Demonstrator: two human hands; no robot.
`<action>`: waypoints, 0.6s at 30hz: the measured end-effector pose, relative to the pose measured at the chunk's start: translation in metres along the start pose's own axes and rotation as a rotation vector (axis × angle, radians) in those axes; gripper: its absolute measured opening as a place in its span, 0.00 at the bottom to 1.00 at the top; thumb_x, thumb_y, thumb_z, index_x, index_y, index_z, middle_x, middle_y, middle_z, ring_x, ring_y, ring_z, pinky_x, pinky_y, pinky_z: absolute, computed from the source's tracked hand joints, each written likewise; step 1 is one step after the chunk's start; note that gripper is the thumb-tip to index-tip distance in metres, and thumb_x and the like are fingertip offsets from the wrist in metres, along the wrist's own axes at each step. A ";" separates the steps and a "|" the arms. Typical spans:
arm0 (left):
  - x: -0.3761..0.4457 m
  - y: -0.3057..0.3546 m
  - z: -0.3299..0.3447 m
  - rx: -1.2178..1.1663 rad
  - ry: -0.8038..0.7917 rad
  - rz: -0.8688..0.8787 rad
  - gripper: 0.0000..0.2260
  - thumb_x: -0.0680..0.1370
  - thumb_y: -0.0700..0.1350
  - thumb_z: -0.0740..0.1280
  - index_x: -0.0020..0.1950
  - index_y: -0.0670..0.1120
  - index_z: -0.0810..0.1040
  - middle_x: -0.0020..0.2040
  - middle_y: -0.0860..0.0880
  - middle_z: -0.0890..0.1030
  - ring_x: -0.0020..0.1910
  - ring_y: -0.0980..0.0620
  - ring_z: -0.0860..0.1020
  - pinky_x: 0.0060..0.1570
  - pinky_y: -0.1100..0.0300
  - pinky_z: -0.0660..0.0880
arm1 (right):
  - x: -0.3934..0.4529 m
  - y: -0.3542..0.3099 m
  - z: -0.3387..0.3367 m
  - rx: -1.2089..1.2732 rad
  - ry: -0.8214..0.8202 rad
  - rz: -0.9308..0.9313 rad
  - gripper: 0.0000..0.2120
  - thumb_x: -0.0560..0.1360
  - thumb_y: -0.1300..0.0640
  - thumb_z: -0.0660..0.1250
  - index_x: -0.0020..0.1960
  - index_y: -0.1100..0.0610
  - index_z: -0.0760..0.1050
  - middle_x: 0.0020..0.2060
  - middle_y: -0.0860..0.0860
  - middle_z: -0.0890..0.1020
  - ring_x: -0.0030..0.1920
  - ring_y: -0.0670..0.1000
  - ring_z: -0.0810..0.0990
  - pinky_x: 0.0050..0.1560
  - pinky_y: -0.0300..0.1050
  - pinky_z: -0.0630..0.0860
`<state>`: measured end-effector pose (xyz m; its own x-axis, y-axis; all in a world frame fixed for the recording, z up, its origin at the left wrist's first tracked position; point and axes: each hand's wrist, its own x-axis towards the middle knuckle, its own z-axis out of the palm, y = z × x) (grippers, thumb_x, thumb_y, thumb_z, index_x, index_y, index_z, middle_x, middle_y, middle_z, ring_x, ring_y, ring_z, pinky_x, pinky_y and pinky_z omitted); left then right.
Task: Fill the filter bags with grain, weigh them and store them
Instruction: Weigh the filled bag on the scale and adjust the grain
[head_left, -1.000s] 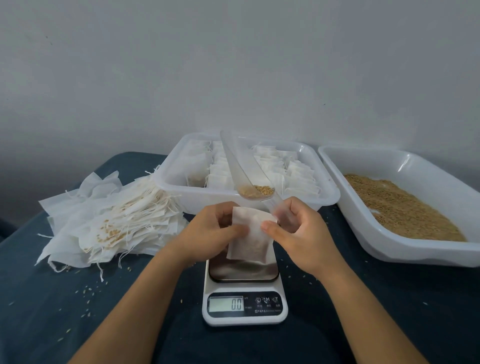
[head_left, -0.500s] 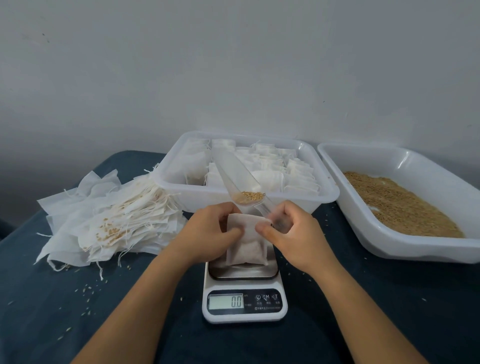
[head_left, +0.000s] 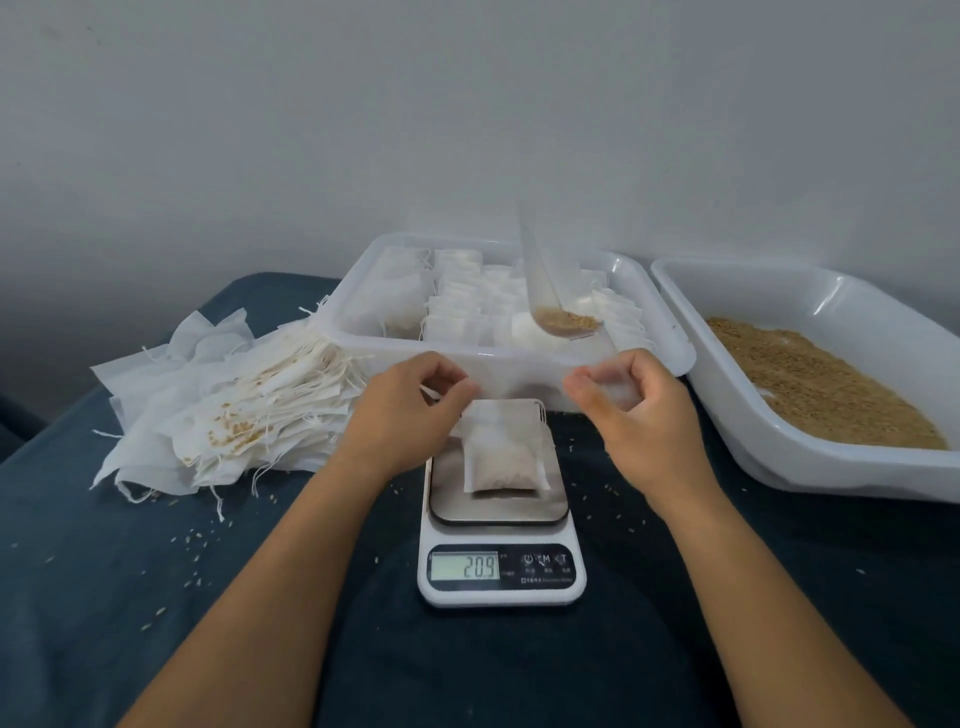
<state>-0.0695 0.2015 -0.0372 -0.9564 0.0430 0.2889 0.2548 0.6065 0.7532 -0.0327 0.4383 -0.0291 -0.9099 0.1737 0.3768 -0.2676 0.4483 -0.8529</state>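
Observation:
A filled white filter bag (head_left: 503, 457) lies flat on the steel platform of the kitchen scale (head_left: 501, 577), whose display reads 20.9. My left hand (head_left: 408, 415) hovers just left of the bag's top, fingers curled, pinching what looks like the bag's thin white drawstring. My right hand (head_left: 636, 415) is to the right of the bag and grips the handle of a clear plastic scoop (head_left: 563, 321). The scoop holds a little grain and is raised over the storage tray.
A white tray (head_left: 670, 343) of stored filled bags stands behind the scale. A white tub (head_left: 737, 452) of brown grain sits at the right. A pile of empty filter bags (head_left: 234, 410) lies at the left. Loose grains dot the dark blue cloth (head_left: 130, 597).
The bag went from between both hands down onto the scale platform. My hands moved apart, the right lifting the scoop. The display changed from 0.0 to 20.9.

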 end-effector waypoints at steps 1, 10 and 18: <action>0.001 -0.001 0.000 0.009 0.050 -0.035 0.06 0.79 0.54 0.71 0.42 0.56 0.80 0.39 0.61 0.82 0.38 0.67 0.78 0.37 0.74 0.68 | 0.001 0.002 -0.001 -0.004 0.018 -0.004 0.11 0.74 0.39 0.74 0.46 0.44 0.77 0.46 0.35 0.84 0.49 0.37 0.81 0.46 0.39 0.73; 0.008 -0.008 -0.004 -0.089 0.220 -0.218 0.13 0.80 0.54 0.68 0.42 0.48 0.83 0.37 0.50 0.83 0.36 0.53 0.78 0.40 0.57 0.74 | 0.007 0.012 -0.003 -0.029 0.085 0.016 0.12 0.73 0.38 0.73 0.44 0.45 0.75 0.44 0.36 0.82 0.46 0.38 0.80 0.47 0.43 0.75; 0.011 -0.012 -0.002 -0.081 0.163 -0.247 0.13 0.79 0.53 0.69 0.39 0.47 0.81 0.29 0.56 0.75 0.28 0.60 0.73 0.35 0.60 0.68 | 0.007 0.013 -0.002 -0.042 0.070 0.017 0.10 0.75 0.42 0.74 0.45 0.46 0.76 0.44 0.37 0.82 0.47 0.39 0.80 0.47 0.41 0.74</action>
<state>-0.0824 0.1937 -0.0419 -0.9569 -0.2296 0.1776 0.0346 0.5172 0.8551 -0.0414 0.4474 -0.0368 -0.8893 0.2417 0.3882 -0.2378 0.4807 -0.8440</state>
